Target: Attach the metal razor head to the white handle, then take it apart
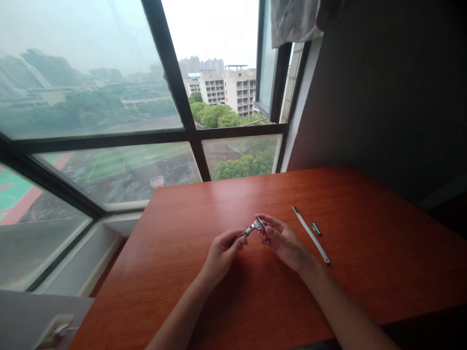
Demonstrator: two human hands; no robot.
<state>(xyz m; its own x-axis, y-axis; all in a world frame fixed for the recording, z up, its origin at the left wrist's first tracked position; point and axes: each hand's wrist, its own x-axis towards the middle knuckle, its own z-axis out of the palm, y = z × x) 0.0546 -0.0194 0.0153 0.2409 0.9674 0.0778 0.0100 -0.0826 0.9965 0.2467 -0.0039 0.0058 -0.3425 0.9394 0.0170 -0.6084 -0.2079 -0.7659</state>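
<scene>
Above the reddish-brown table (175,272), both of my hands hold a small silver razor (251,227). My left hand (222,250) closes around its dark handle, thumb and fingers pinched near the neck. My right hand (282,240) grips the razor's head between thumb and fingers, which partly cover it. To the right of my right hand lies a long, thin, silver-grey bar (311,235) with dark ends, set diagonally. Beside the bar is a small green and dark piece (316,229) that looks like a razor cartridge.
Behind the table stands a large dark-framed window (233,132), its right pane swung outward. A grey curtain (295,22) hangs at the top. At the right rises a dark wall (372,107). A wall socket with a plug (58,330) is at the lower left.
</scene>
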